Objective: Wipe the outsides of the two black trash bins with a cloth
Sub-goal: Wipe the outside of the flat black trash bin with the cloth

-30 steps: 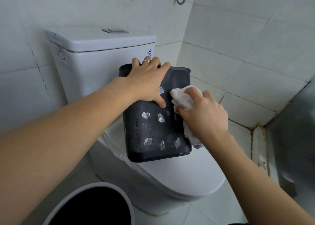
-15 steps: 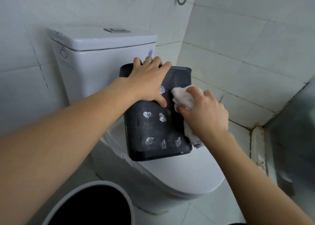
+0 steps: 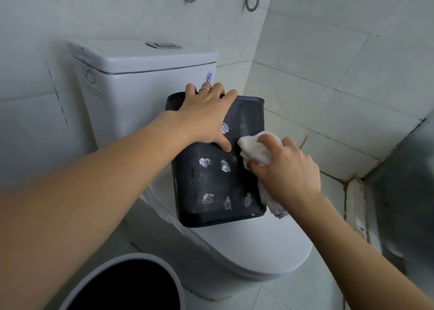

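Two hands on black bin (image 3: 211, 180): left hand (image 3: 206, 119) flat, bracing top; right hand (image 3: 286, 168) fingers clenching cloth (image 3: 254, 148) against right edge, smudges leftward.

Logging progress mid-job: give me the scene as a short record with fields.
place: bathroom, bin on closed toilet lid
bin being wiped: black rectangular bin, white smudges on its side
left hand: flat on the bin, steadying it
right hand: holding white cloth against the bin's right edge
second bin: round, on floor, bottom left
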